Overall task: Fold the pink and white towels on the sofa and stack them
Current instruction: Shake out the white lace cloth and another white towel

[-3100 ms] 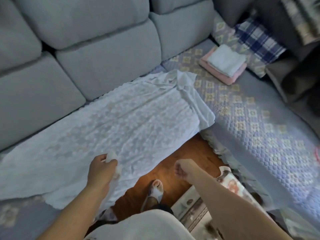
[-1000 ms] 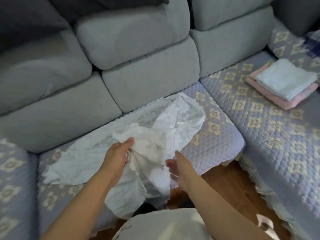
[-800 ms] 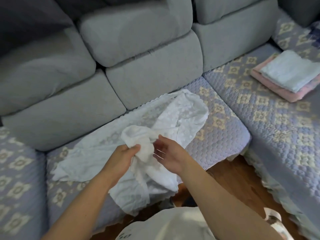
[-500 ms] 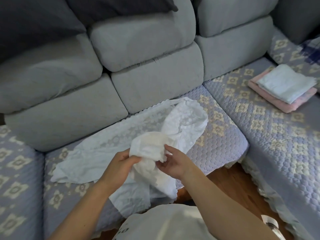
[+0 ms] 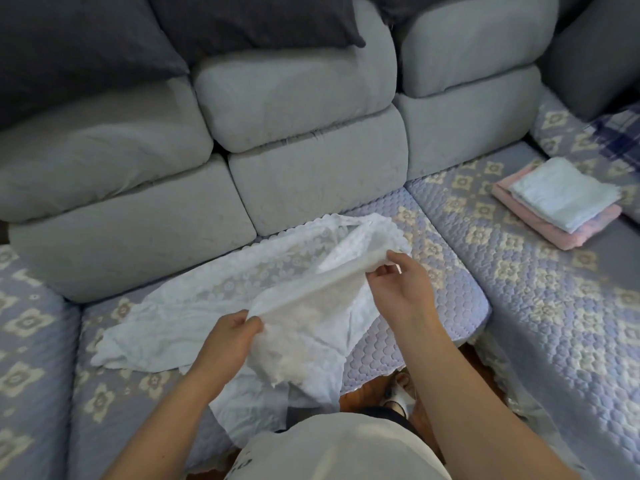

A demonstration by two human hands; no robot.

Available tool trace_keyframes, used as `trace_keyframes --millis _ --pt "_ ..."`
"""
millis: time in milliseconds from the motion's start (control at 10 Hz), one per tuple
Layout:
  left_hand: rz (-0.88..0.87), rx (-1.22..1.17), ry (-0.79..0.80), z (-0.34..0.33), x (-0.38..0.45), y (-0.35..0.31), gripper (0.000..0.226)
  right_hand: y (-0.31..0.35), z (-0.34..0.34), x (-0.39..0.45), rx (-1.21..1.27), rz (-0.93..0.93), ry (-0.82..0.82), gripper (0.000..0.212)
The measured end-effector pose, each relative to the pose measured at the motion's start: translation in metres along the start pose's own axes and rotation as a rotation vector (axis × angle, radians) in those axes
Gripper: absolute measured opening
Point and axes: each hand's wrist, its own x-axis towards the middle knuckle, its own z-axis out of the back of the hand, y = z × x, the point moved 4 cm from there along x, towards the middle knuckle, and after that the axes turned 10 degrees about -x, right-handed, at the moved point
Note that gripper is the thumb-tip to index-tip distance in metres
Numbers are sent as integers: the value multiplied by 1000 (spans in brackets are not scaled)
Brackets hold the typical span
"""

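On the sofa (image 5: 519, 271), both hands (image 5: 401, 292) pinch a white towel's (image 5: 207, 306) stretched edge.

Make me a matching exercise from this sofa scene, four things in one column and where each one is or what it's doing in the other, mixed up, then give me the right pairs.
Things
1. white lace cloth
2. folded white towel
3. folded pink towel
4. dark pillow

States
A. bottom of the stack on the sofa's right section
B. on top of the back cushions
C. gripped along one edge by the left hand and right hand
D. resting on the pink towel

Pairs: 1-C, 2-D, 3-A, 4-B
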Motion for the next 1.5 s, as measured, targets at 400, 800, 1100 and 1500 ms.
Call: trace_keyframes --millis 400,800,1100,1500 --pt "73 97 56 -2 9 15 48 3 38 -4 -252 -172 -379 22" --pt "-169 -102 -141 12 14 -28 34 244 -176 -67 -210 638 256 19" --pt "91 -743 -361 30 14 -2 24 61 -90 -29 -1389 567 -316 28" --pt "-24 -293 -378 57 -47 8 42 6 -58 -39 -1123 686 -525 31"
